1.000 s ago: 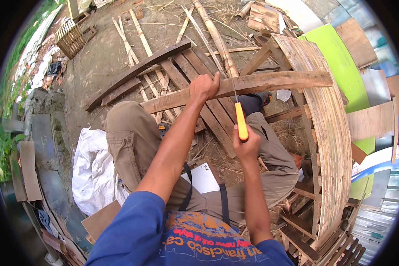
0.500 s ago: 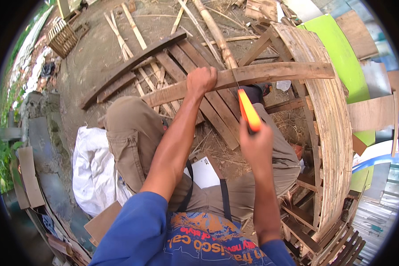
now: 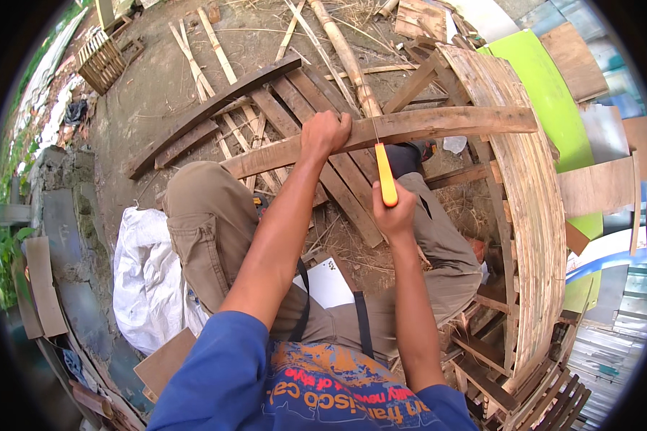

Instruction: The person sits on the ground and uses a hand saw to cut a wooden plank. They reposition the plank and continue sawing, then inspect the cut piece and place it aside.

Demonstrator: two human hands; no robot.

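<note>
A long wooden beam (image 3: 446,123) lies crosswise in front of me, its right end over a slatted wooden piece. My left hand (image 3: 326,133) is wrapped over the top of the beam, left of its middle. Below and right of it, my right hand (image 3: 395,210) grips the yellow and orange handle of a handsaw (image 3: 386,176). The saw's thin blade meets the beam a little to the right of my left hand, its edge seen almost end-on. How deep the blade sits in the wood I cannot tell.
Beyond the beam, several planks (image 3: 295,108) and bamboo poles (image 3: 341,50) lie on the dirt. A slatted wooden structure (image 3: 532,223) stands close on my right. On my left are a white sack (image 3: 151,276) and a low concrete wall (image 3: 75,237). A wooden crate (image 3: 102,61) sits far left.
The saw handle and my right hand have shifted slightly left, with the handle pointing more directly toward me. The beam's right end appears slightly lower. My left hand keeps its grip.
</note>
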